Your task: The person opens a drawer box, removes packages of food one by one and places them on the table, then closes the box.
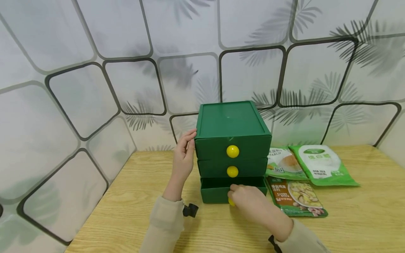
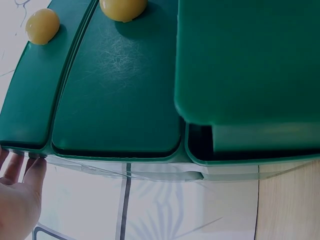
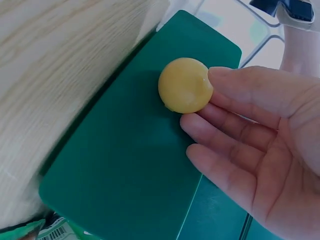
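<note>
A green three-drawer cabinet (image 1: 232, 121) stands on the wooden table, each drawer front bearing a round yellow knob. Its bottom drawer (image 1: 213, 196) is pulled partly out, while the upper two are closed. My left hand (image 1: 184, 156) rests against the cabinet's left side near the top, fingers fairly straight. At the bottom drawer, my right hand (image 1: 253, 203) pinches the yellow knob (image 3: 185, 86) at its edge with thumb and fingers. The head view shows that knob mostly covered by the hand. Only part of the drawer's inside is visible.
Right of the cabinet lie a starch packet (image 1: 284, 163), a green-and-white packet (image 1: 322, 165) and a brown-and-green food packet (image 1: 297, 196). A patterned wall covering (image 1: 190, 80) rises behind the table (image 1: 148, 172).
</note>
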Motion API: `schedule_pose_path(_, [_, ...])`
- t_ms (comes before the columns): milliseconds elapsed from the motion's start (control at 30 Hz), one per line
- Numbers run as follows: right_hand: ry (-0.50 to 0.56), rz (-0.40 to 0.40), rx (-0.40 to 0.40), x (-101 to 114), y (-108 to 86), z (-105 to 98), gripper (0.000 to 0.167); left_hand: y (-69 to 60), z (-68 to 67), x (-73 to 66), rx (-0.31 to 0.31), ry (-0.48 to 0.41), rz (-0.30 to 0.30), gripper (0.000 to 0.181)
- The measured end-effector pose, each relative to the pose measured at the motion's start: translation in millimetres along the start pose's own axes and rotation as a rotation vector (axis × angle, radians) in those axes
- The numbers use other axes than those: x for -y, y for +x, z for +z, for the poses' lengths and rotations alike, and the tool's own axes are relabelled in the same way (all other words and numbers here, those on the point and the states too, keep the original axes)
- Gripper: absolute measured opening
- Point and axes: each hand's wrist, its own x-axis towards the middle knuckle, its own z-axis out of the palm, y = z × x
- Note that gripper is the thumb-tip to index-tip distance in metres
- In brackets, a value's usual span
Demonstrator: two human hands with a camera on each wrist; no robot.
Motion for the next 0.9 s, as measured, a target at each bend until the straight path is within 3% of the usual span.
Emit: schedule_pose_path(900, [0.003,0.023,-0.039,-8,0.6,11,0.028,-0.7,0.4,-1.4,-0.007,0.000,0.031,0.026])
